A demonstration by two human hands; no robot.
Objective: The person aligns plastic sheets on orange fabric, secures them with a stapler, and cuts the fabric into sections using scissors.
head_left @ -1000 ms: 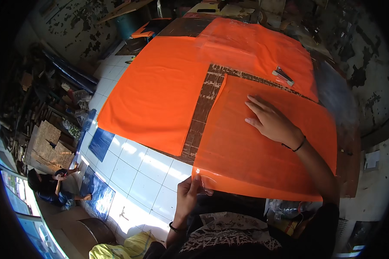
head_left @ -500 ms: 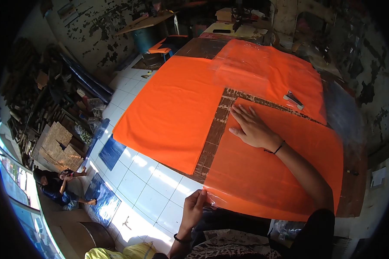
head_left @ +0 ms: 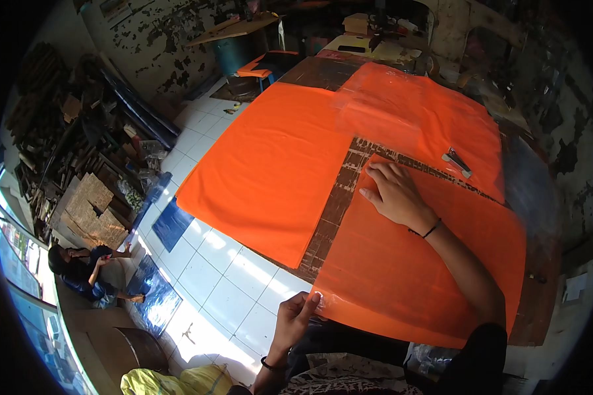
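Observation:
A see-through plastic sheet (head_left: 435, 257) lies over an orange cloth (head_left: 392, 332) on the near right part of the table. At its near left corner, my left hand (head_left: 296, 319) pinches the plastic edge between thumb and fingers. My right hand (head_left: 402, 197) rests on the sheet close to its far left corner, fingers bent and thumb apart from them. Left of the sheet spreads a larger orange cloth (head_left: 263, 178), with a strip of worn brown tabletop (head_left: 335, 217) between. Another orange cloth (head_left: 461, 125), partly under clear plastic, covers the far side.
A small tool with pale ends (head_left: 456, 162) lies on the far cloth. Scrap wood (head_left: 53, 145) is heaped along the left wall. A person (head_left: 89, 273) sits on the tiled floor beside a shiny blue sheet (head_left: 153, 296). A yellow sack (head_left: 178, 382) stands near my left side.
My right hand's fingers, flat and spread before, have drawn in and bent. My left hand keeps its pinch at the near corner. The view has shifted slightly.

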